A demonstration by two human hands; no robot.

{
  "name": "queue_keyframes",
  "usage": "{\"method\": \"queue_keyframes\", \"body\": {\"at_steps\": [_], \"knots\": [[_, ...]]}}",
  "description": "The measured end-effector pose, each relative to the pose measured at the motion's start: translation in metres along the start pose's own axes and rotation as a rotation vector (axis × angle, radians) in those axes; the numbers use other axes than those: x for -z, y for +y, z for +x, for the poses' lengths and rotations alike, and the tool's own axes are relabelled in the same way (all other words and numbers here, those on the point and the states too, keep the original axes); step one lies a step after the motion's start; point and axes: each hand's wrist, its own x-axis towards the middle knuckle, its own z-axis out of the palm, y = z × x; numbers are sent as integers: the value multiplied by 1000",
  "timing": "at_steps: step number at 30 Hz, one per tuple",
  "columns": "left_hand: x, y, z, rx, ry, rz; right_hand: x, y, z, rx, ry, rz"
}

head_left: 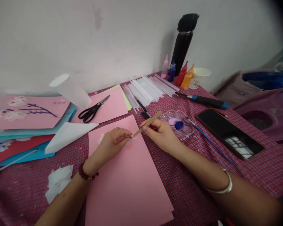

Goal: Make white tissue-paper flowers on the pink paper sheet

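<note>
My right hand [161, 133] holds a flat wooden craft stick [153, 118] between thumb and fingers, slanted down to the left. At the stick's lower end, the fingertips of my left hand [114, 138] are pinched together; what is between them, if anything, is too small to tell. Both hands are above a pink sheet of paper [124, 182]. White marks [101, 137] show on the sheet beside my left hand, and a pale smear is below its fingertips. Right of my right hand sits a clear palette [188, 128] with pink and dark blue paint.
Black scissors [93, 110], white strips [146, 89] and paint bottles [181, 75] lie toward the wall, near a black flask [182, 44]. A phone [228, 133], blue brush [209, 139] and cutter [205, 101] are at right. Painted sheets [37, 122] and torn white material [58, 180] are at left.
</note>
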Motion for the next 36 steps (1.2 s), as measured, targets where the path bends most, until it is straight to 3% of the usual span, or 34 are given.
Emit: {"method": "queue_keyframes", "body": {"at_steps": [5,9,20,28,36], "knots": [[-1,-3,0,-361,29,236,3,-1,2,-13,81,23],[-5,-10,0,-479,-17,256,3,0,3,4,98,45],[-1,-1,2,-263,-58,200,-7,6,-2,-61,-5,27],[9,-4,1,-285,23,143,-7,5,0,5,40,95],[-3,-12,0,-152,24,107,-3,2,1,-15,45,61]]}}
